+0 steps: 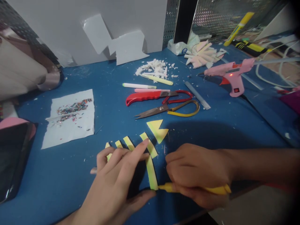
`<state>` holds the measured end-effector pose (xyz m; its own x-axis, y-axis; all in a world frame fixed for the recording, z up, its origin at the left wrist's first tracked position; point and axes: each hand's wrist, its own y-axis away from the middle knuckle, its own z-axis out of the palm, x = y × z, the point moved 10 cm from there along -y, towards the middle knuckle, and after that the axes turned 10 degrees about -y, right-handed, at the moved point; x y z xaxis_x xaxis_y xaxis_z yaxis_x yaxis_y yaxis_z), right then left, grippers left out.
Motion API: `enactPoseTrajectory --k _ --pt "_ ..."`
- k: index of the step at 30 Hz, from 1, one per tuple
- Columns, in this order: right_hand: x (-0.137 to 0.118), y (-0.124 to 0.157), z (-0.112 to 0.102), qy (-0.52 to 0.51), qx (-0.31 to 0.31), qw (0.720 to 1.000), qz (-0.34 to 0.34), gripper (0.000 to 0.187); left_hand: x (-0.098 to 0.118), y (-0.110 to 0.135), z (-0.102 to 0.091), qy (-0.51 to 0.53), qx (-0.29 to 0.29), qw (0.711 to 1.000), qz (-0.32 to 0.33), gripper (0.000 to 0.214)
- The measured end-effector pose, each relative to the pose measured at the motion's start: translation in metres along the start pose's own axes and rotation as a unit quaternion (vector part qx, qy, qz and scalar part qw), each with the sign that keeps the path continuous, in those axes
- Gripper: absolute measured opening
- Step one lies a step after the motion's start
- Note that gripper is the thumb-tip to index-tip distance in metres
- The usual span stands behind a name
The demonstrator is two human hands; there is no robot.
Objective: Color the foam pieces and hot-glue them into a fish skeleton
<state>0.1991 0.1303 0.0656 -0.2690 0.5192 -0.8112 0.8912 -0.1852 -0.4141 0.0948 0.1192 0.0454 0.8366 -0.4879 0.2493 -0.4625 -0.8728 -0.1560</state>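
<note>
In the head view, low in the frame and just left of centre, we are pressing our left hand point(117, 178) flat, fingers spread and uncurled, on a fan of yellow paper strips point(152, 172) lying on the blue table point(234, 125); the index fingertip is resting on the top of the longest strip. Low and right of centre, our right hand point(199, 175) is curling closed around a yellow pen point(168, 187), its tip touching the strip's lower end.

We are judging the strips to be very light, thin and floppy, easy to crease or tear and quick to slide; pinning them flat near the worked end looks like the safest hold, and lifting them by an edge the next best.

Above the strips a yellow zigzag scrap point(158, 129) is lying apart; higher, at centre, scissors point(168, 111) and a red-handled cutter point(150, 97) are lying; a pink glue gun point(229, 75) is standing at upper right; white paper with glitter point(70, 117) is sitting at left.
</note>
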Motion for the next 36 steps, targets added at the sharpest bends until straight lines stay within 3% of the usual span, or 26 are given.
enactPoseTrajectory --k 4,8,12,16,19,22,25,29,32,36 --pt "0.010 0.003 -0.004 0.012 0.023 0.998 0.053 0.019 0.000 0.000 0.001 -0.009 -0.003 1.000 -0.003 0.102" --pt "0.002 0.002 0.000 0.006 0.003 1.000 0.016 0.021 0.000 0.000 -0.001 -0.003 0.003 1.000 -0.002 0.102" --pt "0.014 0.002 -0.006 0.021 0.032 0.997 0.074 0.016 0.001 -0.001 0.000 -0.018 -0.001 1.000 0.002 0.102" --pt "0.005 0.000 -0.003 0.021 0.014 0.999 0.025 0.015 0.002 -0.001 -0.001 -0.010 0.002 1.000 0.007 0.099" --pt "0.014 0.000 -0.010 0.013 0.040 0.996 0.072 0.015 0.001 0.000 0.000 -0.008 -0.003 1.000 0.000 0.098" --pt "0.011 -0.001 -0.006 -0.009 0.018 0.998 0.063 0.013 0.001 0.000 0.001 -0.013 -0.005 1.000 0.001 0.102" --pt "0.016 0.001 -0.010 -0.006 0.041 0.995 0.090 0.013 0.000 -0.001 0.001 -0.010 -0.004 1.000 -0.002 0.099" --pt "0.010 0.000 -0.006 -0.021 0.025 0.998 0.059 0.014 -0.001 -0.001 0.002 0.001 -0.001 1.000 -0.006 0.096" --pt "0.015 0.000 -0.008 -0.012 0.036 0.996 0.083 0.013 -0.001 0.000 0.002 0.001 0.000 1.000 -0.009 0.096" --pt "0.013 0.000 -0.005 -0.007 0.019 0.998 0.062 0.013 -0.003 0.001 0.001 0.017 0.010 1.000 -0.012 0.088"
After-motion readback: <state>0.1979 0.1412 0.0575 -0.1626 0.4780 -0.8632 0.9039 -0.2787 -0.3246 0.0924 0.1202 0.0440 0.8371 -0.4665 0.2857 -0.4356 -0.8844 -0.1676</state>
